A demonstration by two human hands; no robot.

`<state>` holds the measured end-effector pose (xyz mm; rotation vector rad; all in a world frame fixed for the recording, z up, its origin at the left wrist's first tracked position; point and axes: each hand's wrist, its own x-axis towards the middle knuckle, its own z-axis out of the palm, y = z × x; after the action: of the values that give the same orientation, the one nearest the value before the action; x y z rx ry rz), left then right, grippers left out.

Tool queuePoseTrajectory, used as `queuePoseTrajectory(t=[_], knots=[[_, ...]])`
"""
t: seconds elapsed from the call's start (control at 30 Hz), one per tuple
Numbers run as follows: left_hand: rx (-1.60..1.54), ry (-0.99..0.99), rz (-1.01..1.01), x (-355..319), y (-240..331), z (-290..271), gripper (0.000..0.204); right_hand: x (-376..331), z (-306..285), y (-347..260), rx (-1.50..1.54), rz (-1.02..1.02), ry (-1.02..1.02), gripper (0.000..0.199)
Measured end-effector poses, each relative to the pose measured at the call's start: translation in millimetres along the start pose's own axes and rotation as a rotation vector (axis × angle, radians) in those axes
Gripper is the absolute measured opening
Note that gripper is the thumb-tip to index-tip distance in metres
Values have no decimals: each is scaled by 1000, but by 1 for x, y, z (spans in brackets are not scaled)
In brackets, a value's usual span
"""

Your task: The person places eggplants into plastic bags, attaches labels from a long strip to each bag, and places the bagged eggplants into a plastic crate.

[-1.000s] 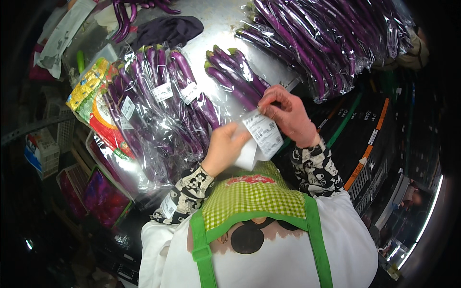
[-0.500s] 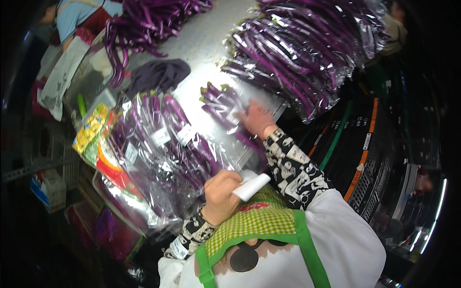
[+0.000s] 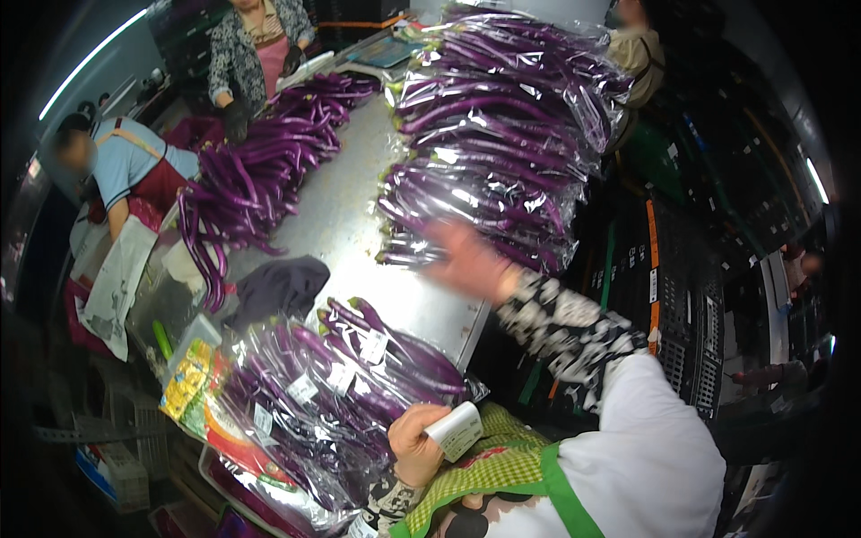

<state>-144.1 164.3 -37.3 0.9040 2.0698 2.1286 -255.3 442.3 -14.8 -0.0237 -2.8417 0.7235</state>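
My left hand [image 3: 418,446] is closed around a roll of white labels [image 3: 456,432], held low in front of my apron. My right hand [image 3: 471,262], smeared by motion, reaches out with fingers stretched at the near edge of a big stack of bagged eggplants [image 3: 493,193]. Nothing shows in that hand; whether it touches the lowest bag I cannot tell. Left of my left hand lie several clear bags of long purple eggplants [image 3: 314,408] with white labels. The nearest labelled bag [image 3: 395,354] lies at their right side, stems pointing away.
Loose eggplants [image 3: 260,170] are heaped at the far left of the metal table [image 3: 345,197]. A dark cloth [image 3: 280,289] lies before them. Two people [image 3: 260,54] stand beyond the heap, another [image 3: 635,63] by the stack. Black crates [image 3: 677,314] stand at the right.
My view has swung toward the far table. My right hand has left the single labelled bag and moved to the stack; that bag now lies against the labelled ones. The label roll stays in my left hand.
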Motion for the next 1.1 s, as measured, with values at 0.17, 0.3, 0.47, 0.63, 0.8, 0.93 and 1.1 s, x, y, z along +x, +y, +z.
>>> queuePoseTrajectory(t=[0.17, 0.3, 0.47, 0.63, 0.8, 0.93, 1.1], knots=[[-61, -53, -17, 5, -6, 1, 15, 79, -225, 81, -998, 159, 584, 101], [-68, -80, -15, 8, -7, 7, 14, 99, -306, 131, -783, 629, 163, 107], [-51, -48, -52, 1, -7, 4, 13, 127, -272, 98, -797, 613, 10, 81], [-118, -125, 4, 1, -10, 9, 11, 104, -301, 173, -508, 424, 197, 94], [-107, -106, -32, -9, -4, 6, 9, 112, -284, 173, -217, 313, 92, 70], [-65, -142, 20, -4, 4, 2, 6, 116, -285, 136, -353, 353, 225, 65], [-32, -56, 14, -1, 5, -2, 14, 71, -255, 37, -492, 153, 299, 51]])
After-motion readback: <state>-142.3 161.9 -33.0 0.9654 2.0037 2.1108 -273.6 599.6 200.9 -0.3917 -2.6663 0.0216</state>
